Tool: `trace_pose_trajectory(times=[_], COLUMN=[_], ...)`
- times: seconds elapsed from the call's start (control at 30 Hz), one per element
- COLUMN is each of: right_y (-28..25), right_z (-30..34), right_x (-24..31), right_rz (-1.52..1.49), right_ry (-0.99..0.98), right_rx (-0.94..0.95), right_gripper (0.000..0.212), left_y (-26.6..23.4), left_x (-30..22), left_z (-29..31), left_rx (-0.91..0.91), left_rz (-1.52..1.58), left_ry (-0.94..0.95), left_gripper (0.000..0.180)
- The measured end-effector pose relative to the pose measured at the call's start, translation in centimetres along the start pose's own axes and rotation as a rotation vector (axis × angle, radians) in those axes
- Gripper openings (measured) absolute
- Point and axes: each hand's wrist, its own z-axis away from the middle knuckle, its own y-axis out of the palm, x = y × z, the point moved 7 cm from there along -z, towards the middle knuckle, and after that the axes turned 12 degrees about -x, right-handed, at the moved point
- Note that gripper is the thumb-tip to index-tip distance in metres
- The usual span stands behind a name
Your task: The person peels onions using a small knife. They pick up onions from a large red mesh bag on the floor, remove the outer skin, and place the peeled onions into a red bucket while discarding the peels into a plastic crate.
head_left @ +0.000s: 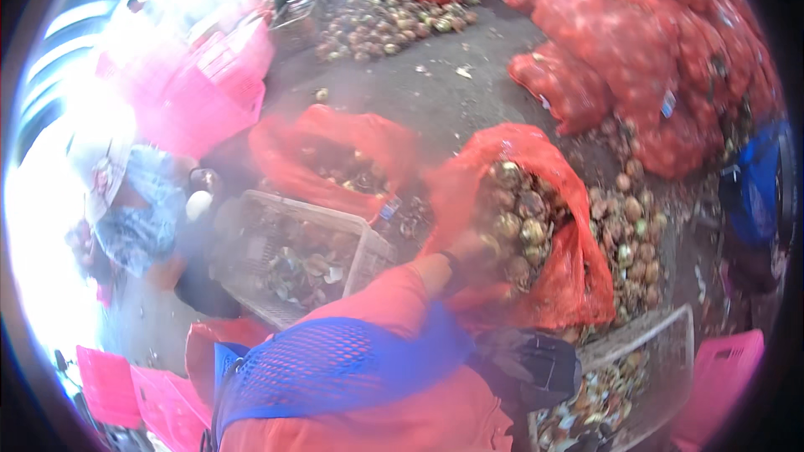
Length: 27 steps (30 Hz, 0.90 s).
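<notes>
My left arm, in a coral sleeve with a dark band at the wrist, stretches across to an open red mesh sack full of onions. My left hand is at the sack's near left side, against the onions. Motion blurs its fingers, so I cannot make out whether they grip one. My right hand does not show. A second open red mesh sack, with fewer onions inside, lies just beyond. Left of my arm stands a pale plastic crate holding skins and pieces.
Another pale crate with onion scraps stands at lower right, beside loose onions. Full red sacks are piled at far right. More onions lie on the floor behind. A co-worker sits at left, near pink crates.
</notes>
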Motion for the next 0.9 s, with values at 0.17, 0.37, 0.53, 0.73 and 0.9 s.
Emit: trace_pose_trajectory(times=[0.17,0.37,0.53,0.73,0.9], right_y=[2.7,3.1,3.3,3.8,3.9], right_z=[0.2,-0.9,0.0,0.3,-1.3], right_x=[1.0,0.0,-0.1,0.7,1.1], right_rz=[-0.055,-0.081,-0.217,-0.543,-0.919], right_ry=[-0.008,0.003,0.036,0.12,0.136], right_rx=[0.063,0.057,0.084,0.289,0.708], right_gripper=[0.026,0.032,0.039,0.049,0.038], left_y=[-2.7,0.0,3.7,1.1,3.6], left_x=[-2.4,-1.1,-4.3,-22.1,-33.8], left_z=[4.1,4.0,4.9,11.7,25.2], left_rx=[-0.156,0.068,0.649,0.793,1.143], left_rz=[0.116,1.012,1.578,1.237,1.208], left_ry=[-0.103,-0.244,-0.509,0.102,0.153], left_gripper=[0.034,0.059,0.03,0.037,0.061])
